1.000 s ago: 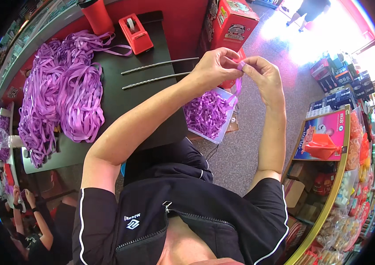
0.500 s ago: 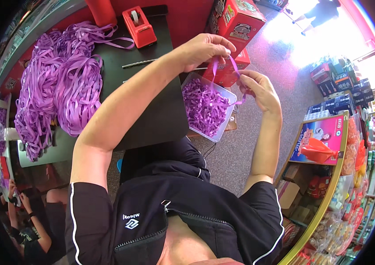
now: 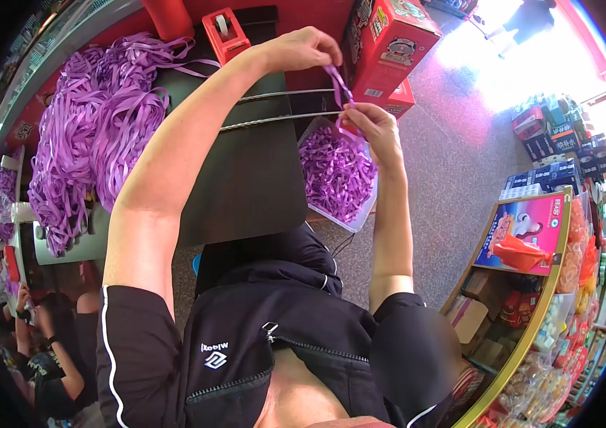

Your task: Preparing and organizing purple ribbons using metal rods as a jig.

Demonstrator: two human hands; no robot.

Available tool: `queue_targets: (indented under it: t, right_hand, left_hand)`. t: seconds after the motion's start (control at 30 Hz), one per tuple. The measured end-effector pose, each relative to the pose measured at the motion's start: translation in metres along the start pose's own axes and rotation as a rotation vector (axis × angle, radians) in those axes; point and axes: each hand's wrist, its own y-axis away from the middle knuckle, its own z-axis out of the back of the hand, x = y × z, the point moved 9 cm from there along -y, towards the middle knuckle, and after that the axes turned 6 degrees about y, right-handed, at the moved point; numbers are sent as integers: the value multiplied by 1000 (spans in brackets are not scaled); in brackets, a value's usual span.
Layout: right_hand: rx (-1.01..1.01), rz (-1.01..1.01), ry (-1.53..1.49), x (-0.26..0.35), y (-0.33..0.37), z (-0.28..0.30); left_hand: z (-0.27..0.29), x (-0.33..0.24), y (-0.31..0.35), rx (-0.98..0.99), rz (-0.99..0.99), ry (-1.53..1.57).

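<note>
A narrow purple ribbon (image 3: 336, 87) runs between my two hands beyond the table's right edge. My left hand (image 3: 310, 50), the farther one, is closed on its upper end. Lower and to the right, my right hand (image 3: 378, 132) pinches the same ribbon between thumb and fingers. Two thin metal rods stick out over the table edge; the tip of the nearer rod (image 3: 274, 120) ends beside my right fingertips, and the farther rod (image 3: 296, 93) reaches the ribbon. Whether the ribbon loops round either rod, I cannot tell. Below sits a clear plastic bin (image 3: 354, 224) heaped with purple ribbon pieces (image 3: 335, 171).
Long purple ribbons (image 3: 96, 128) lie in a big pile on the dark table (image 3: 246, 192). A red tape dispenser (image 3: 226, 36) stands at the back. Red boxes (image 3: 396, 43) are stacked beyond the bin. Shelves of packaged goods (image 3: 531, 285) line the right; another person (image 3: 53, 364) is lower left.
My left hand has moved up and left, my right hand left and slightly inward, both still holding ribbon. The two rods now show more fully beneath my left arm.
</note>
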Motion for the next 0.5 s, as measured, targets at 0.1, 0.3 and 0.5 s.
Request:
queue_targets:
  t: [0.1,0.3,0.5]
  right_hand:
    - [60,7,39,-17,-11,-19]
    - [18,62,113,-29,-12,-48]
    - [-86,91,171,-30,-5,-52]
  left_hand:
    - [9,27,20,-69,125,-247]
    - [18,14,56,-408,-39,-449]
    - [-1,2,76,-465,121,-304]
